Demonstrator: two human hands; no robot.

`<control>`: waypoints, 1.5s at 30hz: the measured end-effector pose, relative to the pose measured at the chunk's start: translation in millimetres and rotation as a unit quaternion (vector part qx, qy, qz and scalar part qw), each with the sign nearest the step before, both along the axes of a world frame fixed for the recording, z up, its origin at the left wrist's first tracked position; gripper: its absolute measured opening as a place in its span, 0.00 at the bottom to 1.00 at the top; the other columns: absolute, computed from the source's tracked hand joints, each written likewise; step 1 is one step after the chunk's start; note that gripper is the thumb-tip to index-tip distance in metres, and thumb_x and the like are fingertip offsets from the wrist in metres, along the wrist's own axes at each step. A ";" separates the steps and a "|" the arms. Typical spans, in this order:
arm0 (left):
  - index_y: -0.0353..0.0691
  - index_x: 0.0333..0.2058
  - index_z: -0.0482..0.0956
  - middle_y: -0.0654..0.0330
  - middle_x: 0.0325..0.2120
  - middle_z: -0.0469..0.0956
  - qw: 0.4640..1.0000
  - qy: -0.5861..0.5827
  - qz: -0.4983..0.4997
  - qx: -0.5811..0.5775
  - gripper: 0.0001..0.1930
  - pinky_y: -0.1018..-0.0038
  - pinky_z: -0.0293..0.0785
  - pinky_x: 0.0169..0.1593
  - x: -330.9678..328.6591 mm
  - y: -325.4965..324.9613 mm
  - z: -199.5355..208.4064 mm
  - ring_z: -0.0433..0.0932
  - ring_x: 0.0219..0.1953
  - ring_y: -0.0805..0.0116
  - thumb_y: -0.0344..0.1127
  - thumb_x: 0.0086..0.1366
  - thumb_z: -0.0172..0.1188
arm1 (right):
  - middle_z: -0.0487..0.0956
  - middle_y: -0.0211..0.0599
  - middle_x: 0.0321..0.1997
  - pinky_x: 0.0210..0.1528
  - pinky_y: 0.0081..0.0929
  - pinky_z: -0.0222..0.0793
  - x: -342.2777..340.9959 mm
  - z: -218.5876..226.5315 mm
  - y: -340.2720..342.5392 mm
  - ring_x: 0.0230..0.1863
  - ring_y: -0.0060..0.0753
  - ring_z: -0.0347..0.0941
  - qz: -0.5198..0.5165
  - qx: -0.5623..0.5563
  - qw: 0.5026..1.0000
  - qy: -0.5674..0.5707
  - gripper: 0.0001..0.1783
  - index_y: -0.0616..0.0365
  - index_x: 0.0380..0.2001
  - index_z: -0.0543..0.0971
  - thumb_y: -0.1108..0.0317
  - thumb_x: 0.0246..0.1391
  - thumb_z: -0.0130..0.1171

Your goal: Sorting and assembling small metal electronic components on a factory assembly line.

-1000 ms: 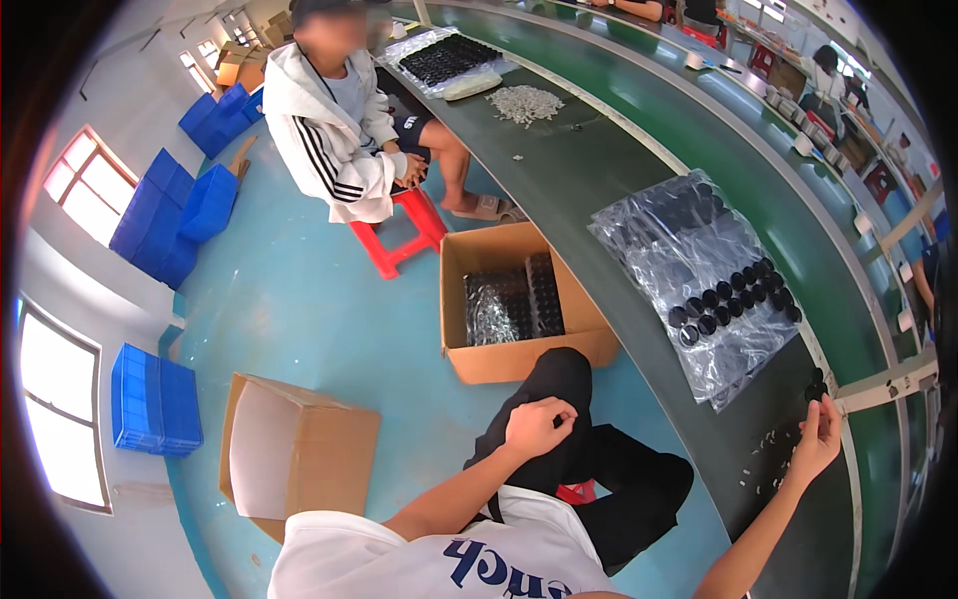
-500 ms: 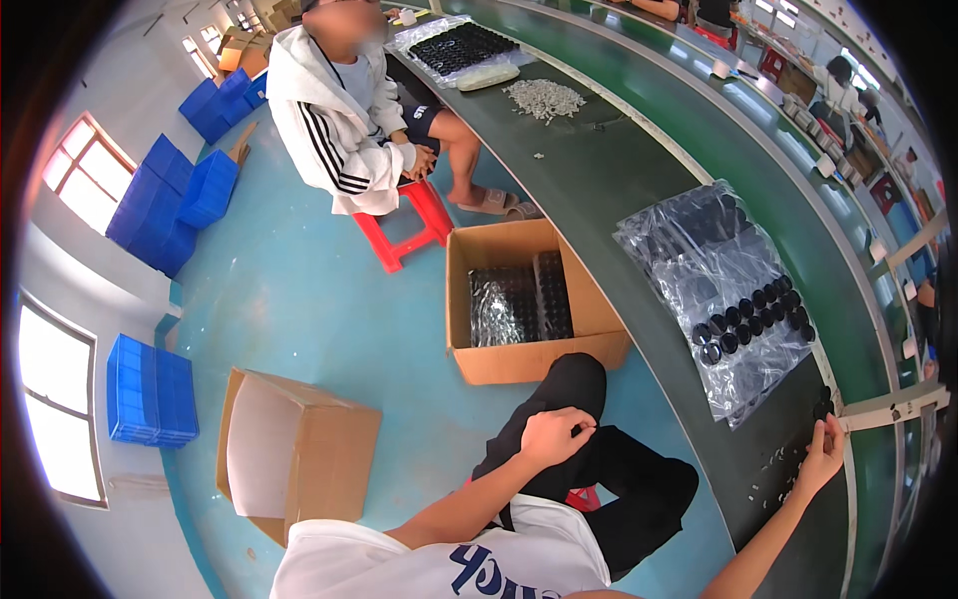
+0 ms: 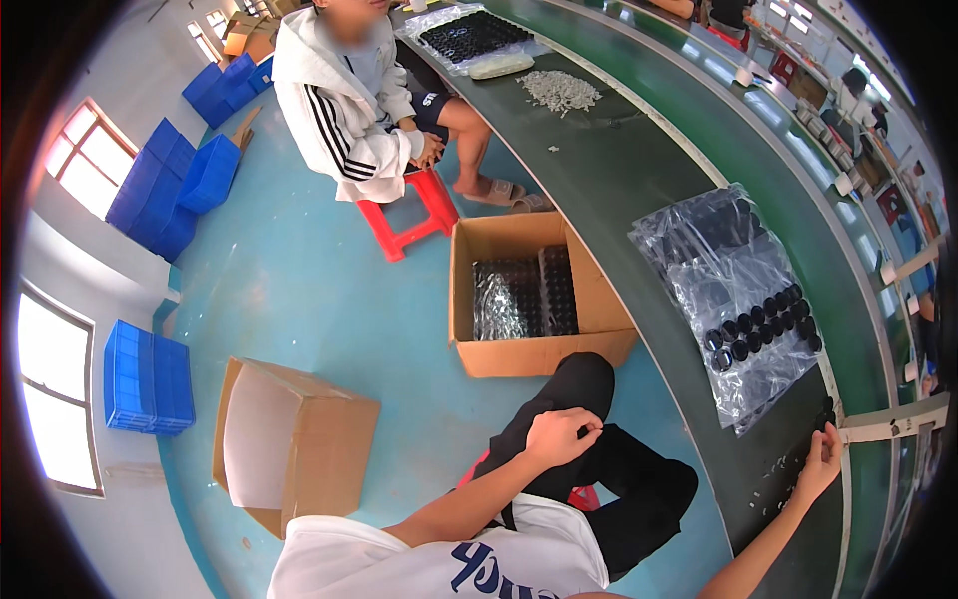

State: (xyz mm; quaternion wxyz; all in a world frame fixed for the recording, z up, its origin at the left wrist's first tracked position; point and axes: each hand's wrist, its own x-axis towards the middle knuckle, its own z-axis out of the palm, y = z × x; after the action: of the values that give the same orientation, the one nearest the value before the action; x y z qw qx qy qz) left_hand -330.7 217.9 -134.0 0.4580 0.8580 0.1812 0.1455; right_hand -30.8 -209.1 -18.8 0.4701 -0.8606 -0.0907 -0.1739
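Observation:
My left hand (image 3: 564, 437) is curled over my lap with its fingertips pressed together. A small dark spot shows at its fingers; whether it is a black part or a gap cannot be made out. My right hand (image 3: 820, 465) reaches over the right part of the green table, fingers pinched at small black round parts (image 3: 827, 411) near the table's far edge. Small pale pieces (image 3: 773, 483) lie scattered beside that hand. Beyond it, rows of black round parts (image 3: 758, 327) rest on clear plastic bags (image 3: 699, 270).
An open carton (image 3: 544, 353) with bagged black parts stands against the table (image 3: 639, 170). Another carton (image 3: 334, 449) is on the floor to the left. A person (image 3: 349, 110) sits on a red stool (image 3: 414, 220). A pale heap (image 3: 561, 92) and a bagged black batch (image 3: 477, 38) lie farther along.
The view has shifted slightly. Both hands keep nearly the same places and poses; the right fingers stay at the black parts.

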 end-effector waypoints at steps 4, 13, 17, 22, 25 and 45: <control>0.52 0.35 0.87 0.72 0.31 0.86 1.000 0.001 0.003 0.021 0.04 0.70 0.80 0.32 0.3 1.5 0.9 0.85 0.30 0.65 0.40 0.61 0.70 | 0.76 0.19 0.36 0.30 0.13 0.52 0.6 -0.5 2.2 0.28 0.09 0.59 0.012 0.005 1.000 0.000 0.17 0.61 0.55 0.82 0.72 0.64 0.66; 0.53 0.34 0.87 0.72 0.30 0.86 1.000 0.002 0.003 0.021 0.04 0.70 0.80 0.32 -0.2 0.4 -1.3 0.85 0.29 0.66 0.39 0.61 0.70 | 0.74 0.19 0.35 0.27 0.15 0.51 -7.4 5.3 11.6 0.26 0.09 0.59 0.006 0.002 1.000 -0.015 0.17 0.60 0.56 0.82 0.71 0.65 0.66; 0.52 0.34 0.87 0.72 0.30 0.86 1.000 0.009 0.007 0.009 0.04 0.70 0.80 0.32 1.0 0.4 -2.3 0.85 0.29 0.65 0.39 0.61 0.69 | 0.75 0.21 0.36 0.26 0.14 0.51 -4.8 3.7 7.6 0.26 0.09 0.59 0.007 0.039 0.999 0.000 0.18 0.60 0.57 0.82 0.71 0.66 0.65; 0.52 0.34 0.87 0.72 0.30 0.85 1.000 0.013 0.000 0.016 0.04 0.70 0.80 0.33 0.1 -0.5 2.6 0.85 0.30 0.66 0.38 0.61 0.69 | 0.76 0.22 0.38 0.26 0.14 0.52 -7.6 3.8 13.6 0.26 0.09 0.60 0.010 0.046 0.999 -0.001 0.18 0.59 0.58 0.81 0.71 0.66 0.64; 0.52 0.34 0.87 0.71 0.30 0.85 0.999 0.031 0.009 0.002 0.04 0.70 0.80 0.33 0.9 1.7 0.6 0.85 0.30 0.66 0.38 0.61 0.69 | 0.77 0.23 0.39 0.27 0.14 0.54 -3.7 -0.4 9.5 0.26 0.10 0.61 0.008 0.042 0.999 -0.012 0.18 0.59 0.58 0.81 0.71 0.66 0.64; 0.52 0.34 0.87 0.71 0.30 0.85 1.000 -0.015 0.004 -0.004 0.03 0.70 0.80 0.32 -0.9 -3.7 3.4 0.85 0.30 0.65 0.38 0.60 0.70 | 0.75 0.19 0.35 0.28 0.13 0.54 -4.7 2.7 8.5 0.27 0.07 0.60 0.055 0.008 0.997 0.062 0.21 0.61 0.61 0.77 0.73 0.66 0.61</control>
State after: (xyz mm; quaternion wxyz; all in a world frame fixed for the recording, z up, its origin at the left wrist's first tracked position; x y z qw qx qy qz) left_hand -331.6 214.2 -130.6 0.4634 0.8533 0.1782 0.1592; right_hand -35.5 -200.6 -16.1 0.4908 -0.8594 -0.1076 -0.0948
